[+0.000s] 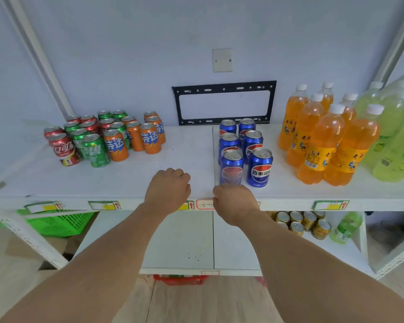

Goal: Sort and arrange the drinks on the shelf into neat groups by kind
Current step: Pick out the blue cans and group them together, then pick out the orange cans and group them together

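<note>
On the white shelf (184, 159) the drinks stand in groups. At the left are red cola cans (62, 148), green Sprite cans (95, 151) and orange Fanta cans (149, 138), partly mixed at the back. Several blue Pepsi cans (259, 167) stand in two rows right of centre. Orange soda bottles (317, 145) and pale green bottles (392, 141) fill the right end. My left hand (167, 190) is a loose fist over the shelf's front edge, holding nothing. My right hand (233, 201) is also curled shut, just in front of the nearest Pepsi can (231, 169), apart from it.
A black wall bracket (224, 102) is mounted behind the shelf. On the lower shelf at the right stand gold cans (308, 223) and a green bottle (345, 227). A green basket (58, 221) sits lower left, a red basket (180, 279) near the floor.
</note>
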